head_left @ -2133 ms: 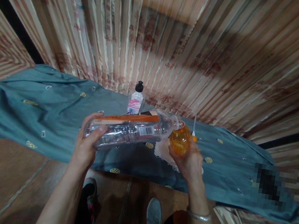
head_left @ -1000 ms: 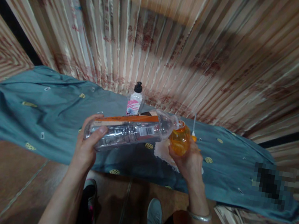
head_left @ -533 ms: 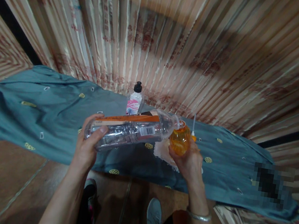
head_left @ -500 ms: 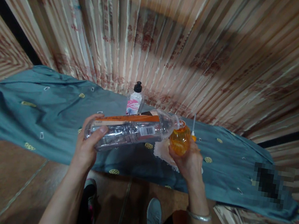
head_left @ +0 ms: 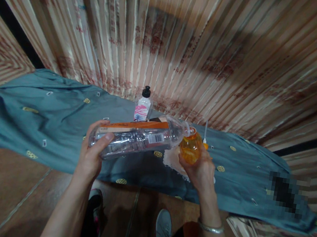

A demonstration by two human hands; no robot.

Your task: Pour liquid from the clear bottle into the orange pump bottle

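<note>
My left hand (head_left: 93,150) is closed around the base of a large clear plastic bottle (head_left: 140,137) with an orange label. The bottle lies nearly level in the air, its neck pointing right. Its mouth meets the opening of a small orange translucent bottle (head_left: 190,148), which my right hand (head_left: 200,171) grips from below and the right. Whether liquid is flowing between them I cannot tell. Behind the large bottle stands a clear bottle (head_left: 142,108) with a black cap and a pink-and-white label. A spray or pump top with a thin white tube (head_left: 205,134) is just beyond my right hand.
A teal patterned cloth (head_left: 63,131) covers the long table. On it, a pale lace-edged cloth (head_left: 172,161) lies beneath the orange bottle. A pleated curtain (head_left: 169,48) hangs behind. At the right is a blurred dark object (head_left: 286,195). My feet are on the tiled floor (head_left: 32,190).
</note>
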